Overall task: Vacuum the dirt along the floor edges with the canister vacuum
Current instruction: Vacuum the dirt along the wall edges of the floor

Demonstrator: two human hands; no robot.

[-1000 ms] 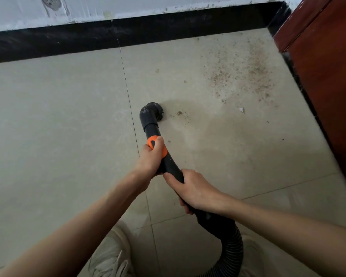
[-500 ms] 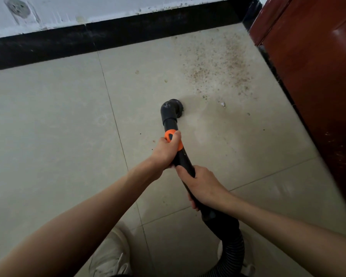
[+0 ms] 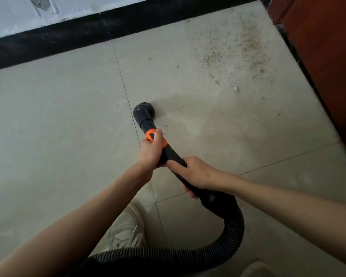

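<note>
Head view: vacuuming partly done, main dirt patch still on the floor

Left hand (image 3: 151,149) was clenched round the black wand (image 3: 173,156) at its orange collar (image 3: 155,137); right hand (image 3: 196,173) gripped the same wand just behind it, fingers wrapped under; ribbed hose (image 3: 235,226) looped from the wand down past a white shoe (image 3: 126,228) and out the bottom edge; canister itself not visible.

Round nozzle (image 3: 145,111) sat on the tile floor (image 3: 48,126), just right of a grout line, well apart from the black skirting (image 3: 68,37); tile around and right of the nozzle looked mostly clean, only a few stray specks, so that strip was probably done.

Left to do, by my read: the dense brown dirt patch (image 3: 232,50) in the far corner, near the red-brown cabinet (image 3: 318,56); a white scrap (image 3: 236,88) and loose crumbs between nozzle and patch; both edges themselves, along the skirting and the cabinet base; call it early-to-mid progress.
</note>
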